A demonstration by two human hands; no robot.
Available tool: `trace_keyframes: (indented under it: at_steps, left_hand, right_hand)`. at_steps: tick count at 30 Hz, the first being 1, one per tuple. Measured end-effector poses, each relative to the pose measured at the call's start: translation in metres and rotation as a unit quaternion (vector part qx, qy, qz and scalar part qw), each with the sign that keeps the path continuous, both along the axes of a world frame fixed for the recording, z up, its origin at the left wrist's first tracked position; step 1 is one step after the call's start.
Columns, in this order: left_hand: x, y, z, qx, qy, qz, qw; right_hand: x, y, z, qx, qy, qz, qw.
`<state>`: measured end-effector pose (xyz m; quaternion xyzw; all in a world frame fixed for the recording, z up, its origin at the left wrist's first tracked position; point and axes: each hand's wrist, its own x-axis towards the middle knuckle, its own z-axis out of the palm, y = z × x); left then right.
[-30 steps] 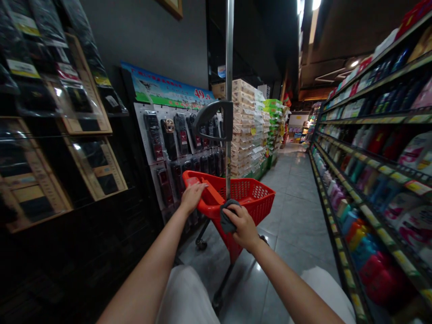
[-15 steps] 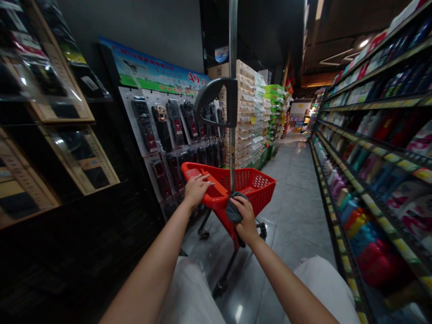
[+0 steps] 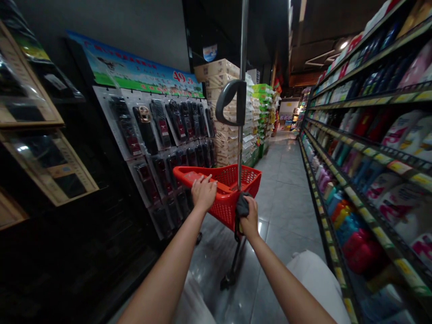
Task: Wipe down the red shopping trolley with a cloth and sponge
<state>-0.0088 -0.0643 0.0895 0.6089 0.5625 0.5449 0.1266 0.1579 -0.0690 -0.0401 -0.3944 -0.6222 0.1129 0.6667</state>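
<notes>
Both hands are on the red shopping cart, which stands in the middle of the frame on the grey tiled floor of a shop aisle. The left hand lies flat, palm down with the fingers spread forward, on the solid red lip at the near edge of the basket. The right hand is closed around a dark grey cloth and presses it against the base of the metal pole where the pole meets the basket's near corner.

Compared with the pictures from a second and half a second ago, the cart sits further right and a little further off in the frame, and the pole with its black handle has swung from centre to right of centre. The left hand has slid along the red lip, from the far left corner toward the middle. The cloth hand has stayed at the foot of the pole but now hangs lower against the basket's outer face. The view has also turned, so the hanging packs on the pegboard at left fill more of the picture, and the framed racks at far left have slipped toward the edge.

Judged from this, the wiping is working along the near rim and pole base while the other hand steadies the basket. Stocked shelves run down the right side, and stacked cartons stand behind the cart.
</notes>
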Motion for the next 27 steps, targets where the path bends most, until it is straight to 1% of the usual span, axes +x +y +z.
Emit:
trace_keyframes:
  at_steps: [2,4,7,9,11,13,15,16,18,19,21,22,24,26,27]
  left_hand:
    - [0.012,0.000,0.001,-0.010,0.014,0.011,1.000]
    - [0.024,0.000,0.001,-0.012,0.010,0.020,1.000]
    - [0.042,0.000,0.001,-0.013,-0.021,0.016,1.000]
    - [0.053,-0.002,0.000,-0.011,-0.028,0.017,0.999]
    - [0.061,-0.005,-0.001,0.002,-0.026,0.018,0.999]
    - [0.062,-0.010,0.001,0.011,-0.005,0.013,1.000]
    - [0.051,-0.015,0.006,0.003,0.049,0.000,0.999]
    - [0.041,-0.016,0.011,-0.005,0.085,-0.015,0.996]
    - [0.015,-0.016,0.023,-0.006,0.149,-0.052,0.988]
    - [0.000,-0.014,0.029,-0.002,0.176,-0.043,0.983]
    - [-0.027,-0.010,0.040,-0.011,0.270,0.019,0.963]
    - [-0.037,-0.007,0.043,-0.023,0.316,0.056,0.947]
    - [-0.047,-0.002,0.045,-0.069,0.387,0.092,0.915]
    - [-0.047,0.001,0.043,-0.135,0.424,0.127,0.887]
    - [-0.045,0.001,0.042,-0.160,0.432,0.138,0.877]
  right_hand:
    - [0.005,0.011,-0.005,-0.035,0.034,-0.038,0.998]
    - [0.006,0.011,-0.001,-0.041,0.046,-0.043,0.997]
    - [0.010,0.000,0.017,-0.004,0.029,-0.008,1.000]
    - [0.018,-0.002,0.028,0.015,0.020,0.022,0.999]
    - [0.030,0.005,0.032,-0.007,0.040,0.026,0.999]
    - [0.043,0.014,0.033,-0.059,0.071,0.021,0.995]
    - [0.055,0.017,0.035,-0.091,0.095,0.029,0.991]
    - [0.060,0.014,0.038,-0.089,0.102,0.041,0.990]
    - [0.067,0.005,0.045,-0.059,0.113,0.069,0.989]
    - [0.071,0.002,0.048,-0.044,0.117,0.082,0.989]
    - [0.075,0.001,0.052,-0.043,0.142,0.106,0.983]
    - [0.077,0.005,0.053,-0.064,0.165,0.115,0.977]
    - [0.079,0.020,0.052,-0.135,0.226,0.126,0.957]
    - [0.079,0.034,0.051,-0.203,0.271,0.134,0.931]
    - [0.079,0.038,0.052,-0.221,0.282,0.139,0.923]
